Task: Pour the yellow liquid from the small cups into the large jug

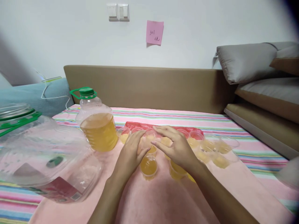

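My left hand [133, 148] and my right hand [177, 150] reach over a group of clear plastic cups, fingers stretched out and thumbs apart. Between the fingertips stands a clear cup [150, 135]; whether they touch it I cannot tell. Just in front of it, a cup of yellow liquid [149, 167] stands on the pink cloth [144, 203]. Another filled cup [177, 171] is partly hidden under my right hand. Several more cups [220, 161] with yellow liquid stand to the right, and a row runs along the back, partly covered by my hands.
A large bottle [99, 132] with a green cap and yellow liquid stands at the left. Nearer lies a big clear plastic container [80, 183] with a green handle. Red plastic wrap [198, 129] lies behind the cups. Cushions [247, 62] are stacked at the right.
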Available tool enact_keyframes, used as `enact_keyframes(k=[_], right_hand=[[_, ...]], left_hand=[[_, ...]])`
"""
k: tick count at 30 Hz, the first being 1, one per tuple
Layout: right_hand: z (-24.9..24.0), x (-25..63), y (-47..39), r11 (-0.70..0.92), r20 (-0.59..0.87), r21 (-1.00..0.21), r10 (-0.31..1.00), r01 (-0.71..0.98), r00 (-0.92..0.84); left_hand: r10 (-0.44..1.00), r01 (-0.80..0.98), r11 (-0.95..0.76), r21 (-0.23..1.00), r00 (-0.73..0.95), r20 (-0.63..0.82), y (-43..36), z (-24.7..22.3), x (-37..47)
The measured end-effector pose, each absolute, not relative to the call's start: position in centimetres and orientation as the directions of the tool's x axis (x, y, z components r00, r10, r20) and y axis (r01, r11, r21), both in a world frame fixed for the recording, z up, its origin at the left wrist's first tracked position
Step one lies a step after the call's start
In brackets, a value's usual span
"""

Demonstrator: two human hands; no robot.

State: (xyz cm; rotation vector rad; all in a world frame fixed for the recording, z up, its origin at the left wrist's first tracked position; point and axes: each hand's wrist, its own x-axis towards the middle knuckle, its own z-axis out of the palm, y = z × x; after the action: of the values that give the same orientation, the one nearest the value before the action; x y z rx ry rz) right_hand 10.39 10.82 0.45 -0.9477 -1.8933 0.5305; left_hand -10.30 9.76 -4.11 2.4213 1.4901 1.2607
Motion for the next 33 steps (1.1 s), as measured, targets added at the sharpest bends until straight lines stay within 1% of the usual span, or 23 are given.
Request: enact_keyframes(k=[1,4,8,12,15,18,22,26,29,33], right_hand=[[0.48,10.4,10.82,0.61,0.543,-0.682,0.792,0.404,-0.28],[0.55,10.4,10.83,0.576,0.529,-0.723,0.817,0.383,-0.23],[0.65,10.41,10.81,0.624,0.561,-0.673,0.78,0.396,-0.277],[0.74,10.38,10.73,0.594,0.55,-0.702,0.803,0.392,-0.231],[0.78,10.37,10.68,0.622,0.566,-0.672,0.781,0.401,-0.264],[0.83,10.38,10.67,0.602,0.559,-0.69,0.796,0.402,-0.232],[0.82,10.37,10.71,0.63,0.569,-0.66,0.775,0.409,-0.276],[0.65,10.36,10.73,0.583,0.545,-0.717,0.811,0.382,-0.213],[0.58,10.45,10.79,0.569,0.544,-0.735,0.82,0.37,-0.18],[0.46,10.58,11.02,0.635,0.598,-0.66,0.767,0.402,-0.23]], left_hand=[[0.761,0.732,-0.541,0.413,0.217,0.611,9.77,-4.13,-10.3],[0.762,0.735,-0.535,0.416,0.209,0.613,9.85,-4.23,-10.31],[0.749,0.735,-0.543,0.406,0.205,0.63,9.9,-4.29,-10.31],[0.743,0.731,-0.55,0.403,0.209,0.636,9.87,-4.21,-10.28],[0.732,0.733,-0.56,0.385,0.22,0.645,9.89,-4.2,-10.29],[0.735,0.737,-0.556,0.384,0.221,0.641,9.93,-4.25,-10.29],[0.731,0.736,-0.564,0.375,0.234,0.641,9.97,-4.32,-10.26],[0.721,0.756,-0.558,0.341,0.239,0.65,10.0,-4.33,-10.31],[0.724,0.759,-0.556,0.339,0.243,0.646,9.89,-4.19,-10.37],[0.745,0.744,-0.54,0.393,0.206,0.634,9.32,-3.48,-10.2]])
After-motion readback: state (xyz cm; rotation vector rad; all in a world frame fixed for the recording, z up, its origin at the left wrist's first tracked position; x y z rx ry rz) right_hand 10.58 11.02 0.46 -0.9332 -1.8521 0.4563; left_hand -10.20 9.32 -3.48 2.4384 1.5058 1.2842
